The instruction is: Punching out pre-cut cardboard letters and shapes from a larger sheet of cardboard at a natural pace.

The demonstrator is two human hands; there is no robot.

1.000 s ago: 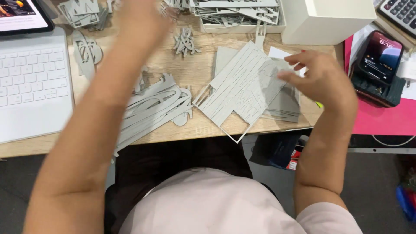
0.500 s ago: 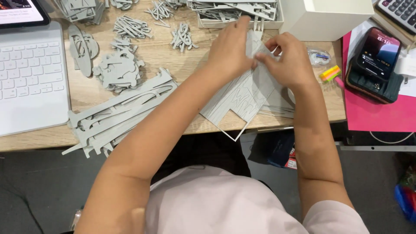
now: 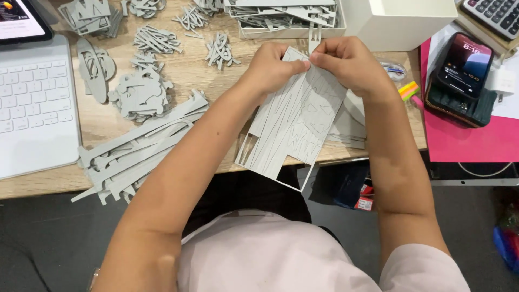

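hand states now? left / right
Left hand: closed, pinching the top edge of the grey die-cut sheet.
Right hand: closed, pinching the same sheet's top edge.

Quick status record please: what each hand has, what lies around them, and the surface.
left hand: pinches top edge of grey die-cut sheet
right hand: grips same top edge, beside left
sheet: tilted, lower end past desk edge
left of hands: loose grey cut-out strips
behind: tray of grey sheets, white box
right: phone on pink folder
surface: wooden desk

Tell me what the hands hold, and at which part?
Both the left hand and right hand pinch the grey die-cut sheet at its top edge.
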